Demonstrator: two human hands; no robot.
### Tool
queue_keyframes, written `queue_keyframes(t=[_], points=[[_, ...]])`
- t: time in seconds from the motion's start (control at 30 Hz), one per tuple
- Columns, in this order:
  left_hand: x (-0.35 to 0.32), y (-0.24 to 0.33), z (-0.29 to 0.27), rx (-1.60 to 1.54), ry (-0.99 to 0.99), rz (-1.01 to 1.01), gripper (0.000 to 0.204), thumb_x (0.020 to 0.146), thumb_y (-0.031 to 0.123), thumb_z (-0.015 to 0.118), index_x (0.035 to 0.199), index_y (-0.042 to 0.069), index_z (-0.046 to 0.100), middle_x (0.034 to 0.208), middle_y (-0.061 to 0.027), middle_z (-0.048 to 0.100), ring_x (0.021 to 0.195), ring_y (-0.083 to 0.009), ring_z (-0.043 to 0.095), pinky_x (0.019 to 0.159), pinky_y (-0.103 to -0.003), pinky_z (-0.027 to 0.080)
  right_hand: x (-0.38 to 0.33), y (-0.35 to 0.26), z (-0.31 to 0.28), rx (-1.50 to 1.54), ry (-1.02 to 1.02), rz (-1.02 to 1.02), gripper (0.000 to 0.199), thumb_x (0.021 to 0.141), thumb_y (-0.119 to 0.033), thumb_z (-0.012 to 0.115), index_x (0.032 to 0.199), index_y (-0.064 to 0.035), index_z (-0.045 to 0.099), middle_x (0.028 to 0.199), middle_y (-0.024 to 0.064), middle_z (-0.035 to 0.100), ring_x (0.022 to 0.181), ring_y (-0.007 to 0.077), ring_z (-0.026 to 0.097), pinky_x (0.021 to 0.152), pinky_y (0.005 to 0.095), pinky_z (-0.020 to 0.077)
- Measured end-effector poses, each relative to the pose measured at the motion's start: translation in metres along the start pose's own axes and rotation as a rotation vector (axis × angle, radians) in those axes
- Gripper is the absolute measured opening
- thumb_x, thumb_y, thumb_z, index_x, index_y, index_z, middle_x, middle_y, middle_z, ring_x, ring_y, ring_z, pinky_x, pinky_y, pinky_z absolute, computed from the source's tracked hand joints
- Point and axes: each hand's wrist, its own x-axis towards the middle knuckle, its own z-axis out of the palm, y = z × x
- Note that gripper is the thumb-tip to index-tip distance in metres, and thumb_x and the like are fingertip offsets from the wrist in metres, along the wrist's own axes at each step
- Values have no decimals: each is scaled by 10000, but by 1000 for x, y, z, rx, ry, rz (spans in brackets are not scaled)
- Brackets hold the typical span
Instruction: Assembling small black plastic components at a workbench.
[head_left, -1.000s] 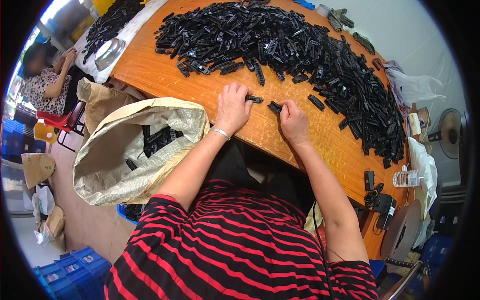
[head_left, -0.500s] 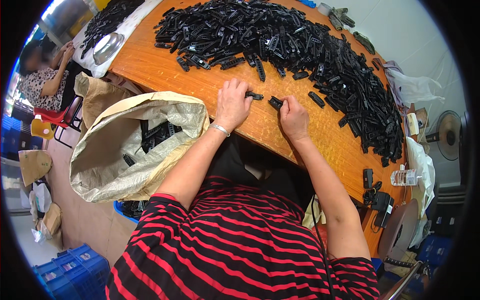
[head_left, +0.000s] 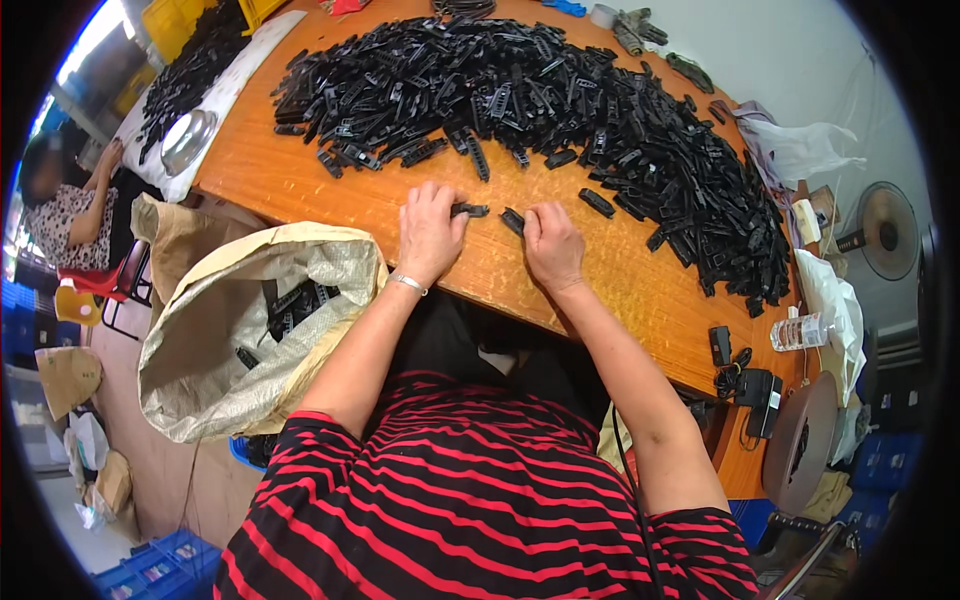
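My left hand (head_left: 430, 236) rests low over the wooden table (head_left: 350, 205), its fingers closed on a small black plastic part (head_left: 470, 210) that sticks out to the right. Just across from it, my right hand (head_left: 554, 246) pinches another black plastic part (head_left: 513, 221) between thumb and fingers. A gap separates the two parts. Beyond both hands spreads a large curved heap of similar black ladder-like parts (head_left: 500, 95). One loose black part (head_left: 597, 203) lies right of my right hand. Fingertips of the left hand are partly hidden.
An open woven sack (head_left: 190, 340) with black parts inside stands left of my left forearm. At the right lie a power adapter (head_left: 758, 403), a plastic bottle (head_left: 797, 333) and a fan (head_left: 885, 232). A person (head_left: 75, 215) sits at the far left beside a metal bowl (head_left: 187, 140).
The whole view has shifted, so the table and hands appear farther left. My hands still hold their black parts, and the right hand has turned slightly, with its part tilted toward the left one.
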Motion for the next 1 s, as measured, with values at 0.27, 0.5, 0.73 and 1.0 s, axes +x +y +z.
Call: queue_keyframes(t=[0.27, 0.5, 0.73, 1.0], points=[[0, 0, -2, -7, -2, 6, 219, 767, 105, 692, 969, 95, 607, 1005, -84, 553, 1000, -303, 512, 828, -407, 414, -1, -2, -6, 64, -112, -62, 187, 790, -203, 689, 903, -68, 624, 876, 94, 620, 769, 285, 650, 650, 380, 518], [3, 1, -1, -6, -9, 5, 219, 759, 103, 697, 957, 96, 606, 990, -87, 549, 993, -301, 512, 822, -414, 416, 1, 2, -5, 69, -123, -64, 215, 770, -197, 703, 925, -73, 622, 891, 92, 622, 803, 281, 654, 667, 378, 525], [2, 1, -1, -1, 3, 17, 214, 767, 109, 696, 962, 95, 609, 989, -86, 557, 981, -306, 521, 811, -411, 421, 0, -1, -8, 70, -140, -76, 230, 755, -181, 712, 945, -82, 628, 894, 85, 623, 787, 286, 653, 664, 378, 525], [3, -1, -1, -60, -5, -8, 204, 761, 122, 703, 947, 99, 621, 976, -77, 561, 992, -287, 520, 833, -408, 412, 0, -3, -9, 122, -156, -138, 223, 763, -169, 704, 954, -85, 625, 909, 88, 617, 774, 291, 652, 658, 368, 527]])
